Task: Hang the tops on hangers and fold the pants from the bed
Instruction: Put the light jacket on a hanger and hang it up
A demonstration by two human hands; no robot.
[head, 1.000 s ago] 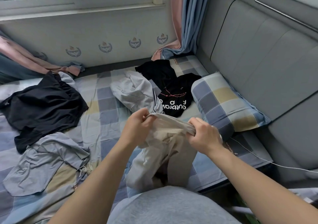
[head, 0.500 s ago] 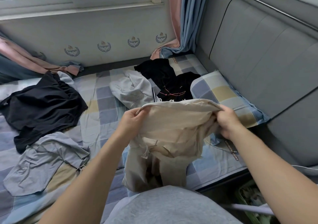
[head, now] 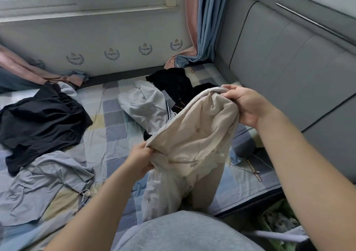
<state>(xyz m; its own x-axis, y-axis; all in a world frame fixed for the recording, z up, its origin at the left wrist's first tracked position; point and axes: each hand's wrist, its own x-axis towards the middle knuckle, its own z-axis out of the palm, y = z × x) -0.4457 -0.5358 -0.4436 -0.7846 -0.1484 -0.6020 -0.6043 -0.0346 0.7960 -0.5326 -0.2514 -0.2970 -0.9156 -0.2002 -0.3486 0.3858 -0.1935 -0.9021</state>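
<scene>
Beige pants hang in front of me above the checked bed, waistband stretched open and tilted. My left hand pinches the waistband's lower left edge. My right hand grips the upper right edge, raised higher and farther away. The two legs drop down toward my lap. On the bed lie a black top at the left, a light blue shirt below it, a grey striped garment in the middle and a black printed top behind the pants.
A grey padded headboard runs along the right. Blue and pink curtains hang in the far corner under the window. A white cable lies on the bed's right edge. A green-lined basket sits on the floor at lower right.
My hands moved apart and the waistband opened wide. My right hand rose up and away while my left hand dropped lower, tilting the pants. The pillow is now hidden behind them.
</scene>
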